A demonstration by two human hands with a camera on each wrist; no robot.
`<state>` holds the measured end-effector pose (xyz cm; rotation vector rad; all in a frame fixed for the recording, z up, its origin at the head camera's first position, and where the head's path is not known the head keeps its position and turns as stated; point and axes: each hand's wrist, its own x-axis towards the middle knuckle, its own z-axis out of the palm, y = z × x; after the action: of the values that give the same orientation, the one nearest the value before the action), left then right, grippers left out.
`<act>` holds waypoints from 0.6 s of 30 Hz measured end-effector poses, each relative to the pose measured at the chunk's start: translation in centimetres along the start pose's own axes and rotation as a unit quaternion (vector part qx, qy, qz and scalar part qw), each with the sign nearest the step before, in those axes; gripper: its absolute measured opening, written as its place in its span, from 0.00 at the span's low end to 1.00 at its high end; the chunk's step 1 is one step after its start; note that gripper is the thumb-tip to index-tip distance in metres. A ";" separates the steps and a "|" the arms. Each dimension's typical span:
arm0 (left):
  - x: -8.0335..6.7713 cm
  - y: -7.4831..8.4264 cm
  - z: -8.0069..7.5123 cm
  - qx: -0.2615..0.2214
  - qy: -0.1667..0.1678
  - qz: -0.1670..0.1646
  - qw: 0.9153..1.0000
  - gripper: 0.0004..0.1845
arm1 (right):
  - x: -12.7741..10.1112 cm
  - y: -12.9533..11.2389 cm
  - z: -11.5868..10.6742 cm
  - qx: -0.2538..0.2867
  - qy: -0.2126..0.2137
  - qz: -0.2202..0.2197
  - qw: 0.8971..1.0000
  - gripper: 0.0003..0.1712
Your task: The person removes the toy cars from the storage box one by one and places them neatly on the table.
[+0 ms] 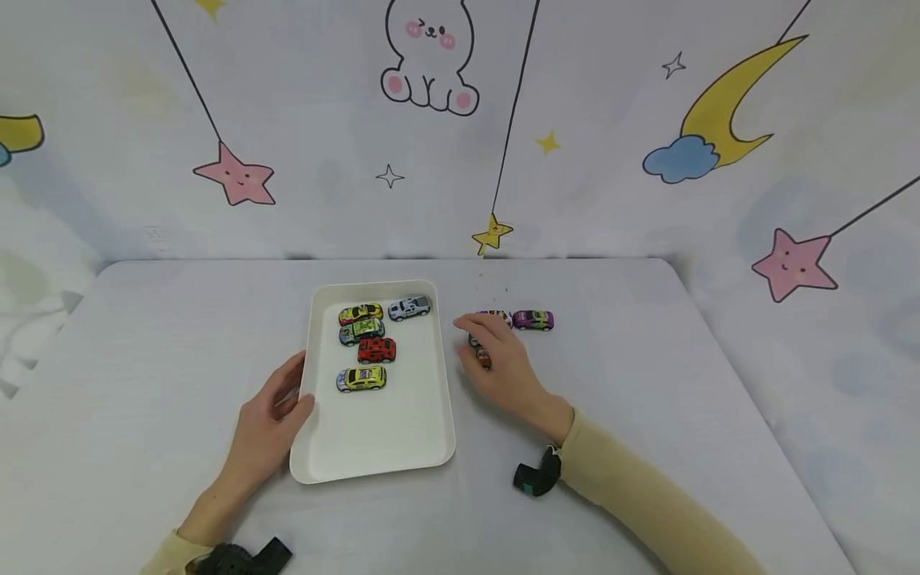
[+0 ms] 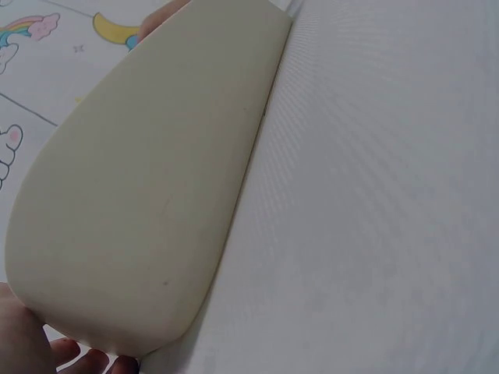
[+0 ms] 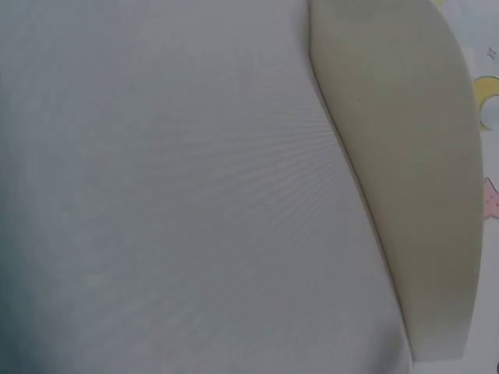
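Plainly, the toy cars look small, hard and light, probably die-cast or plastic with free-rolling wheels, so each would likely be best pinched across its sides by thumb and forefinger, since a nudge on the smooth desk (image 1: 647,383) could send it rolling. The right hand (image 1: 499,363) rests over a small red-orange car (image 1: 483,357) just right of the white tray (image 1: 374,447), fingers curled down around it; whether the grip has actually closed on it I cannot tell, as the hand hides most of the car. The left hand (image 1: 269,411) steadies the tray's left rim, thumb over the edge and fingers loosely bent against the wall; the tray looks stiff and light. Counting: five cars lie in the tray, namely a yellow car (image 1: 361,312), a white car (image 1: 410,307), a green car (image 1: 362,331), a red car (image 1: 377,350) and a second yellow car (image 1: 362,378). Outside it, a purple car (image 1: 533,320) stands free, another car (image 1: 496,316) peeks from behind the fingers, plus the one under the hand
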<state>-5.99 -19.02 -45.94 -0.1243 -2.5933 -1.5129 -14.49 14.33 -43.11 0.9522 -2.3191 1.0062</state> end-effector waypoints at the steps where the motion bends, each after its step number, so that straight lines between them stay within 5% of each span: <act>1: 0.0 -0.1 0.0 0.002 0.001 0.001 1.000 0.31 | 0.3 -0.2 0.2 -0.003 -0.016 -0.002 1.000 0.21; 8: 0.1 0.0 0.1 0.002 0.003 0.005 1.000 0.31 | 2.1 -1.1 1.6 -0.029 -0.127 -0.004 0.991 0.28; 18: 0.0 0.0 0.1 -0.003 0.005 0.008 1.000 0.32 | 4.8 -0.6 3.2 -0.067 -0.196 0.024 0.978 0.29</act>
<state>-6.03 -18.91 -46.01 -0.1375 -2.5742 -1.5139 -17.60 9.60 -41.91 1.1265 -2.7037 0.7175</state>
